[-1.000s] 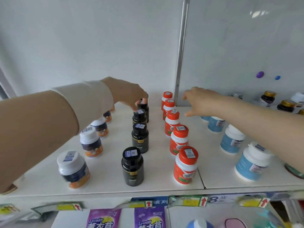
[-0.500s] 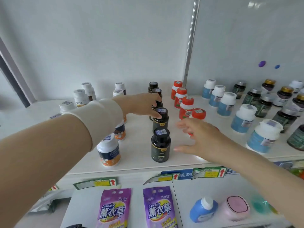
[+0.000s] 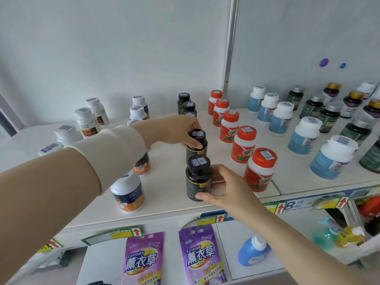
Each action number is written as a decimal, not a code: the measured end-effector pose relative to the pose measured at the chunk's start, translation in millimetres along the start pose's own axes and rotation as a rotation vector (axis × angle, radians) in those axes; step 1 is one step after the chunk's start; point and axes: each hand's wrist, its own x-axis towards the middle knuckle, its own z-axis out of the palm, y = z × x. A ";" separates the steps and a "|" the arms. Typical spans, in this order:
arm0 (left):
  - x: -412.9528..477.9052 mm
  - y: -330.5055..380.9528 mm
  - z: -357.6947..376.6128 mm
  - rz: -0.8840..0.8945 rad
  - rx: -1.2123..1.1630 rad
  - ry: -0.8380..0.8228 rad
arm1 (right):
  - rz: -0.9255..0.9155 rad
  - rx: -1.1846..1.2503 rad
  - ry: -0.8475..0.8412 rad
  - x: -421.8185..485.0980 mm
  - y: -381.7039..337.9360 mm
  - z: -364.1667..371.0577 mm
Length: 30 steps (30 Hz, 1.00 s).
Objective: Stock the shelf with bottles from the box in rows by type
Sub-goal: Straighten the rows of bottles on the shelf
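Your left sleeve (image 3: pixel 107 155) covers most of navy-and-orange bottle (image 3: pixel 142 166); your left hand (image 3: pixel 172 131), gripping second black bottle (image 3: pixel 197 150), hides far side of its cap and all but cap of third black bottle (image 3: pixel 190 115); fingertips of your right hand (image 3: pixel 224 188) lost behind front black bottle (image 3: pixel 197 177); dark green bottle (image 3: pixel 372 159) cut by right edge; purple pouches (image 3: pixel 141 262) cut by bottom edge; label print too small to read; lower-shelf clutter (image 3: pixel 339 235) blurred, unidentifiable.
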 end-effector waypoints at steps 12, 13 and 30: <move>-6.4 5.9 0.2 -0.007 0.021 -0.016 | -0.010 -0.020 -0.017 1.3 -0.5 -3.0; -6.2 5.6 0.4 -0.011 0.023 -0.018 | -0.009 -0.019 -0.021 1.4 -0.5 -3.0; -4.7 -5.6 -59.5 -0.045 0.281 0.089 | -0.134 -0.432 -0.064 47.5 -74.1 -118.2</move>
